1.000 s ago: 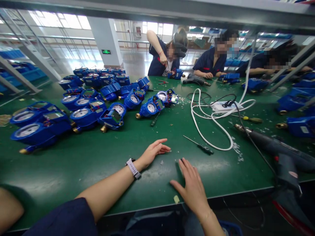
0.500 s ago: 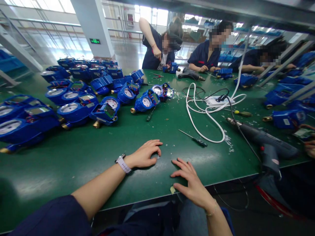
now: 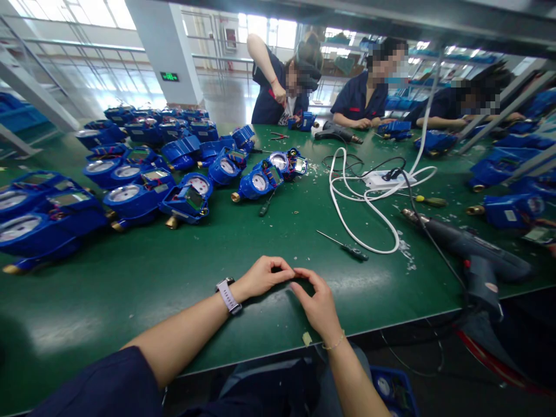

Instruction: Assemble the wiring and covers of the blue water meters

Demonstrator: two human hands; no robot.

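Both hands meet over the green bench (image 3: pixel 130 289) near its front edge: the left hand (image 3: pixel 263 277), with a pale watch (image 3: pixel 227 295) on its wrist, curls its fingers toward the right hand (image 3: pixel 319 304), and the fingertips of the two nearly touch. Each grip is pinched almost closed around something very small between the fingertips; what it is cannot be made out, nor which hand actually holds it. Taking that meeting point as the landmark, a thin screwdriver (image 3: pixel 345 245) lies just beyond it and to the right, its long axis running left-far to right-near, handle toward the right, so the right hand is the nearer one. Farther right rests a dark power driver (image 3: pixel 471 252), its tip pointing left and away. A looped white cable (image 3: pixel 369 220) lies beyond the screwdriver. Far left of the hands stands a crowd of blue meters (image 3: pixel 143 191), the nearest open blue meter (image 3: pixel 256 184) straight beyond the hands. A small yellowish scrap (image 3: pixel 307 338) sits at the bench edge below the right hand. Other people work at the far side. A green sign on the pillar is too small to read; no brand is legible.
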